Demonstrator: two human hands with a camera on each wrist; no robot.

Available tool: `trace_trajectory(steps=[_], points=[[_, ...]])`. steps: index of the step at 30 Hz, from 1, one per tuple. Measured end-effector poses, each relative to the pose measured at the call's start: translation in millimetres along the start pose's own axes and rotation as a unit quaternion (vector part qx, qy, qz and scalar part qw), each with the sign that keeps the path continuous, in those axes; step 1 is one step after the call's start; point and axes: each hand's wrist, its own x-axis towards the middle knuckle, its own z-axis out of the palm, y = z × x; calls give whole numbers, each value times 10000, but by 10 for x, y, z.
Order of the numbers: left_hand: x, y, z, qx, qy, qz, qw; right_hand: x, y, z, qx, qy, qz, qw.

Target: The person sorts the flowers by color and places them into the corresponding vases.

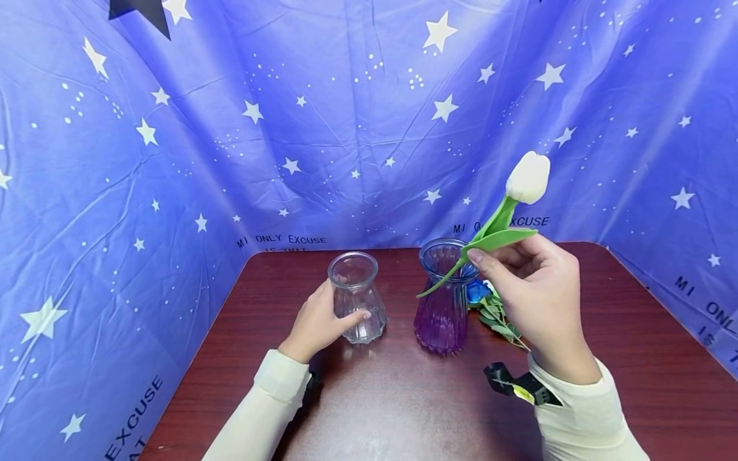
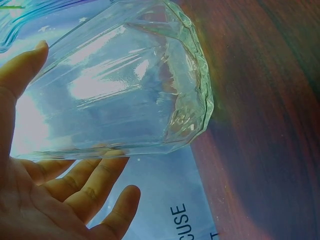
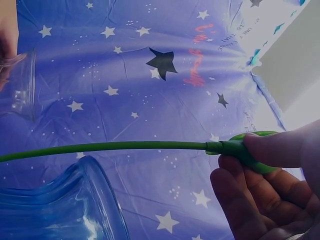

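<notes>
My left hand holds a clear glass vase that stands upright on the table, the thumb across its near side. In the left wrist view the fingers lie along one side of the vase and the thumb along the other. Between thumb and fingertips my right hand pinches a white tulip at its green leaves. The bloom points up to the right, while the bare stem slants down to the left, overlapping the rim of a blue-and-purple glass vase in the head view.
Behind the right hand, a blue flower with green leaves lies on the dark red table. A blue cloth with stars hangs around the back and sides. A black wrist device sits at the right cuff.
</notes>
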Motion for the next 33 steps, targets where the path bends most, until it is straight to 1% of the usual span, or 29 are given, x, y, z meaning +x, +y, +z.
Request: trace_trajectory(steps=[4,10,13,16,21,27,33], points=[[5,-5,11,17,23,27,10000,1,-2,17,280,40,-38,9996],[2,0,5,3,12,31,10000,6,-7,59,856,94,-148,9962],[2,-2,6,19,21,45,10000,9,-21,80,1009,168,-220,9945],[4,-7,8,52,43,66,10000,16,-34,105,1237,268,-310,9915],[6,-10,8,64,74,89,9999,31,-32,149,1741,410,-543,9824],[9,-9,9,53,94,136,9998,28,-33,187,1883,509,-638,9787],[8,0,5,37,95,144,9998,26,-59,236,2010,385,-651,9767]])
